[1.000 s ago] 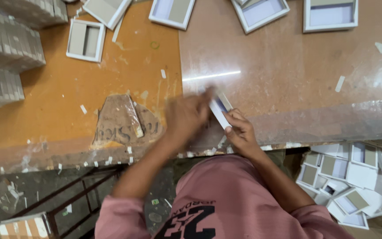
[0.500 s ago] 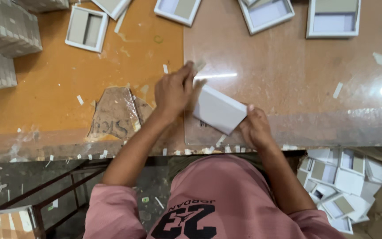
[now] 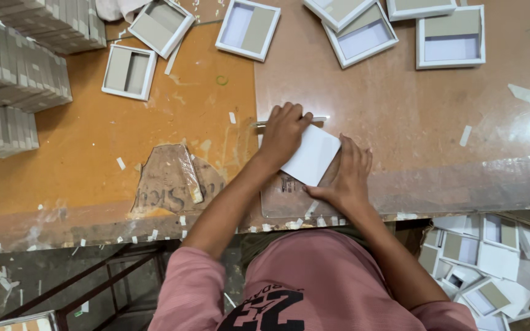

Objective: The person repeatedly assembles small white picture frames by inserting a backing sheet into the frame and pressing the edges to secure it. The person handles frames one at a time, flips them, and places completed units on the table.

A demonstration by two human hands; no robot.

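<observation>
Near the tabletop's (image 3: 400,122) front edge, a white square box (image 3: 311,155) lies flat between both hands. The left hand (image 3: 283,132) presses on its upper corner, grip closed around a thin white tool (image 3: 317,119). The right hand (image 3: 346,175) rests flat, fingers spread, touching the box's right side. Open white trays (image 3: 248,28) line the far edge; stacked grey boards (image 3: 16,79) fill the far left corner.

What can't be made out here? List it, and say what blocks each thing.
- Thin white tool, head view: its middle is hidden under the left hand.
- White square piece: the left hand covers its upper left corner, the right hand its right edge.
- Grey card stacks: cut off by the left frame edge.
- Boxes below the table: partly hidden by the table edge.
</observation>
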